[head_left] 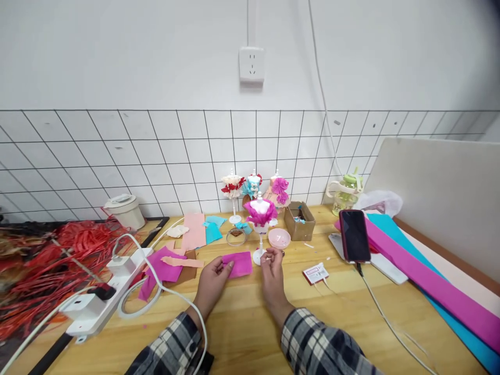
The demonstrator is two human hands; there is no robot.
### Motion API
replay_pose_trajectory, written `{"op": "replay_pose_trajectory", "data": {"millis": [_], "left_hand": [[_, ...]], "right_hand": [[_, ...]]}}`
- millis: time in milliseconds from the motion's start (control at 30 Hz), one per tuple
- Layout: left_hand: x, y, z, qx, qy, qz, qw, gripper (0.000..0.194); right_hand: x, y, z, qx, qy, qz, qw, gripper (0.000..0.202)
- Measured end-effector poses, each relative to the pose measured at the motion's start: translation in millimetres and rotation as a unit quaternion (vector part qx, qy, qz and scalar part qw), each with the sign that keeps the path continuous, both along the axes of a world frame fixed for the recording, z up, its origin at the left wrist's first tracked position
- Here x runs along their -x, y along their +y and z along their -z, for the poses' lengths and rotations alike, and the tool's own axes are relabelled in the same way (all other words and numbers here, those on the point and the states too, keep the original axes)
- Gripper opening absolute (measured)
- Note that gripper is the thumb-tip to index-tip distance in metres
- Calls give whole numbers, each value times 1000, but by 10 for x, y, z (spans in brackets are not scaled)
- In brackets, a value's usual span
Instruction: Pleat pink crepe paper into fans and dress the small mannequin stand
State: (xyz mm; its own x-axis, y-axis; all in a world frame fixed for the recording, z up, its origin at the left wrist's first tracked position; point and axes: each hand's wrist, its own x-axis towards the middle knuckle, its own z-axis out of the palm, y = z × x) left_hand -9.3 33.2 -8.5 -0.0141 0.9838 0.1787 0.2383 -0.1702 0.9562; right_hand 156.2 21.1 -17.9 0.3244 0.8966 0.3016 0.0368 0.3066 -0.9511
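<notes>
My left hand point(214, 281) pinches the left end of a small magenta crepe paper piece point(240, 263) between thumb and fingers, just above the wooden table. My right hand point(273, 273) is closed, its fingertips together beside the round base of a small white dress-form stand point(260, 245). Whatever those fingertips hold, if anything, is too small to make out. The stand is upright and wears a ruffled magenta paper collar point(261, 212). Behind it stand more mini dress forms: one in cream and red point(233, 188), one in blue point(253, 186), one in pink with magenta flowers point(279, 191).
Left lie paper scraps point(166, 264), a power strip point(113, 291) with looping cables and red raffia point(74, 245). A pink bowl point(279, 238), a cardboard box point(300, 221), a small labelled packet point(315, 273), a phone point(354, 237) and crepe rolls point(433, 281) are right.
</notes>
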Motion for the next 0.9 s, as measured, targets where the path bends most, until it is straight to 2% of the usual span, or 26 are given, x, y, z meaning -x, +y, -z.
{"op": "replay_pose_trajectory", "data": {"millis": [100,233,367,633,733,833,900], "left_hand": [[-31,-57,2,18,-31,37,999,34],[-48,-73,14,24,-42,50,998,40],[-42,-79,2,34,-53,60,996,48],[-69,-124,-27,42,-76,85,993,50],[-65,-125,-22,55,-59,109,991,51],[-59,-119,13,62,-47,121,990,50],[-55,-114,45,66,-48,126,989,46]], "right_hand": [[-47,-77,41,-20,0,-77,997,38],[-79,-81,106,-18,29,-147,989,51],[-57,-42,181,18,46,-211,976,48],[-78,-27,168,79,15,-274,958,31],[-127,-19,128,88,-1,-272,958,26],[-171,-19,99,95,8,-246,965,29],[-191,-24,97,111,21,-260,959,34]]}}
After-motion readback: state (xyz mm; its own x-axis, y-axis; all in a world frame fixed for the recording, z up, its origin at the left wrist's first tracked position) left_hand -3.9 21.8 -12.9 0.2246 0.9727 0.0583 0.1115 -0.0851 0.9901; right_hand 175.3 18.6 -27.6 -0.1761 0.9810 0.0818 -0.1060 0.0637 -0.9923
